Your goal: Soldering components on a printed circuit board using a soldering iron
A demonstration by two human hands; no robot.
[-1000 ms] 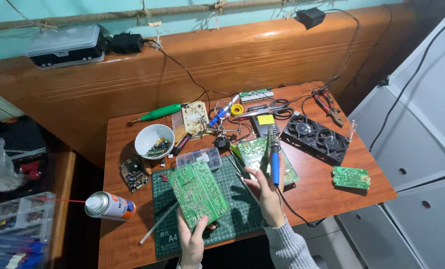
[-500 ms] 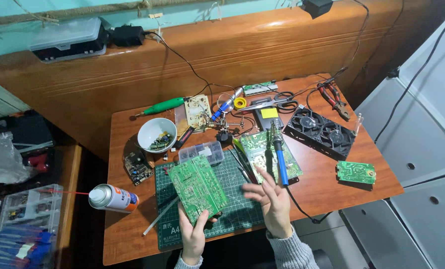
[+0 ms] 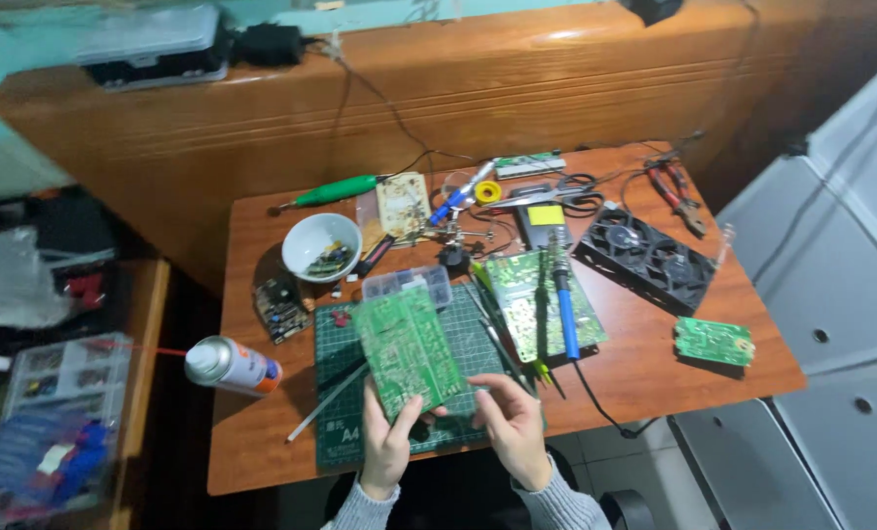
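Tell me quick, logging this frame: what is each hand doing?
Left hand: closed on the green circuit board, holding its near edge.
Right hand: open, empty, beside the board.

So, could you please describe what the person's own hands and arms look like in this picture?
Both hands, the left hand and the right hand, are bare, without gloves, rings or a watch in view. Each wrist runs into a grey ribbed knit sleeve; the fingers are uncovered.

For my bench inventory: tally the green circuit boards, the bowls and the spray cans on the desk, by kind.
Green circuit boards: 3 (one held in the left hand at, one under the soldering iron, a small one at the right)
White bowl: 1
Spray can: 1
Total: 5
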